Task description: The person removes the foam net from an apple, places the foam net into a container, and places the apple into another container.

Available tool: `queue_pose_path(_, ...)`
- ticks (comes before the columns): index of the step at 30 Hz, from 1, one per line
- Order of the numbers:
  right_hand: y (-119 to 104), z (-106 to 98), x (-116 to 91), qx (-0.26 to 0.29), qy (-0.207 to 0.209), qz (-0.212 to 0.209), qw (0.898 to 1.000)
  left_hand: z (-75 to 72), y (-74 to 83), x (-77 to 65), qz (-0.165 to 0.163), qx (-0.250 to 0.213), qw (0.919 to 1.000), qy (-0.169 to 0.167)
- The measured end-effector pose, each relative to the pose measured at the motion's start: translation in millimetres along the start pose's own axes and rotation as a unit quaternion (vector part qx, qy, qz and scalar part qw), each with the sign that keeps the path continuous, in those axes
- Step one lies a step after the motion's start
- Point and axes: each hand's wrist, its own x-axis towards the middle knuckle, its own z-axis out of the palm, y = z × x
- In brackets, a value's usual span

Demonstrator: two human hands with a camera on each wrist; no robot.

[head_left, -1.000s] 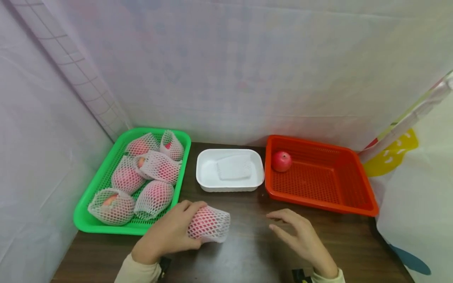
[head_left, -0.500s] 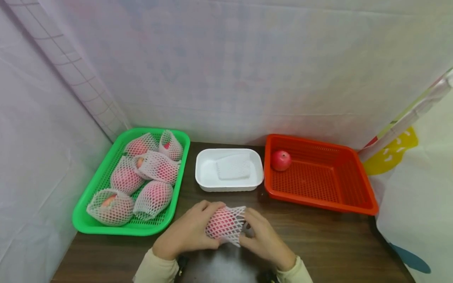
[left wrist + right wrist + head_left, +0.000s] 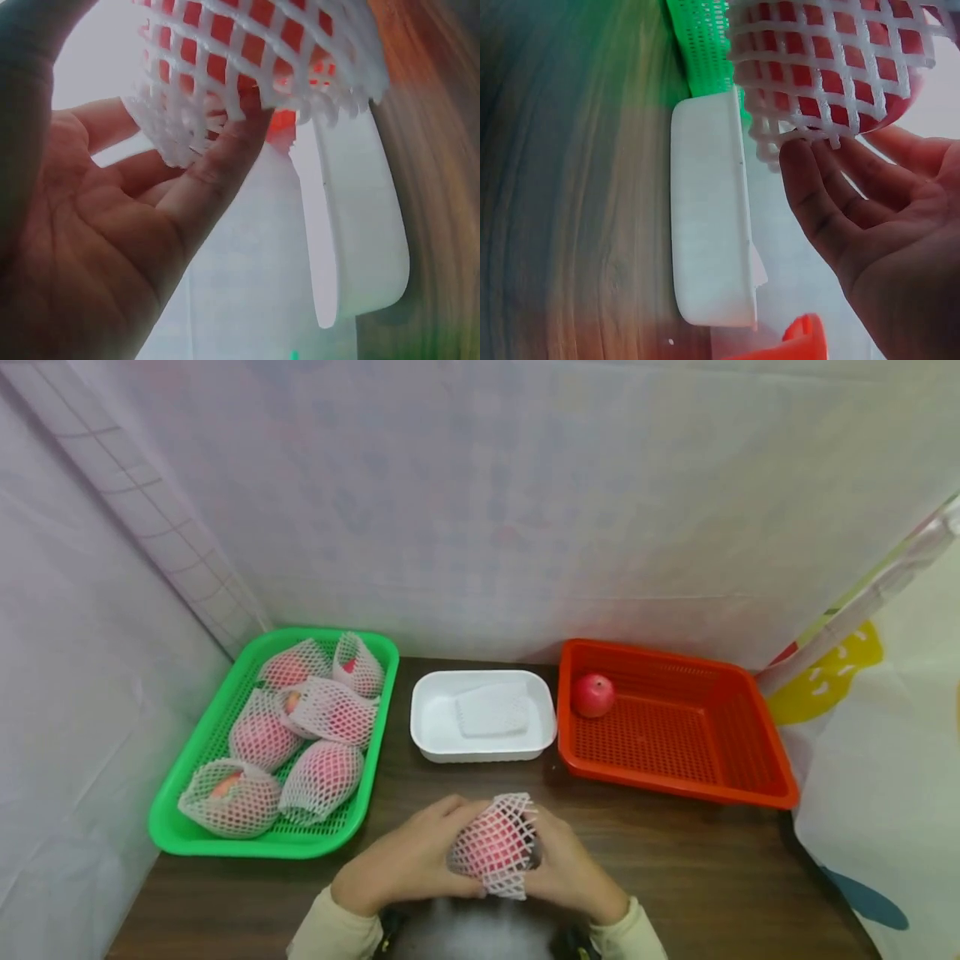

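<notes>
Head view: a person's left hand (image 3: 420, 860) and right hand (image 3: 566, 868) grasp a red fruit (image 3: 495, 842) in white foam netting (image 3: 512, 885) over the surface (image 3: 675, 868), near a white tray (image 3: 483, 755). Left wrist view: fingers (image 3: 217, 169) touch the netting's edge. Right wrist view: fingertips (image 3: 801, 166) meet the netting, tray beyond.

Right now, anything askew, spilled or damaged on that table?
Slightly: the red basket sits angled, its front edge slanting against the squarer white tray. A tiny pale speck on the table looks stray; can't tell what it is. No spill, and no damage visible on the netted fruit.
</notes>
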Motion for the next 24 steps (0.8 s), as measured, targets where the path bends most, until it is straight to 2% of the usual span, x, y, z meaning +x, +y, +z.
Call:
queue_pose_path(5,2,-5,-4,0.036,0.01,-0.004,0.999,-9.7,-1.1,-6.4,0.001,-0.002,1.0,-0.009)
queue_pose_path(9,5,-10,-8,0.069,0.023,-0.009,0.997,-14.7,-3.2,-7.7,0.026,0.015,0.9996,0.003)
queue_pose_path(12,6,-17,-12,0.074,0.049,0.009,0.996,-16.4,-5.3,-6.8,0.047,0.03,0.9984,0.014)
queue_pose_path(16,6,-35,-20,0.091,0.108,0.062,0.988,-19.2,-7.4,-3.2,0.065,0.076,0.9946,0.029)
queue_pose_path(19,8,-53,-27,0.1,0.153,0.086,0.979,-27.3,-8.1,1.7,0.061,0.126,0.9895,0.038)
queue_pose_path(21,9,-64,-32,0.09,0.172,0.092,0.977,-37.9,-8.7,7.4,0.059,0.157,0.985,0.043)
queue_pose_path(24,11,-76,-39,0.067,0.183,0.101,0.976,-61.3,-10.0,21.5,0.059,0.204,0.976,0.049)
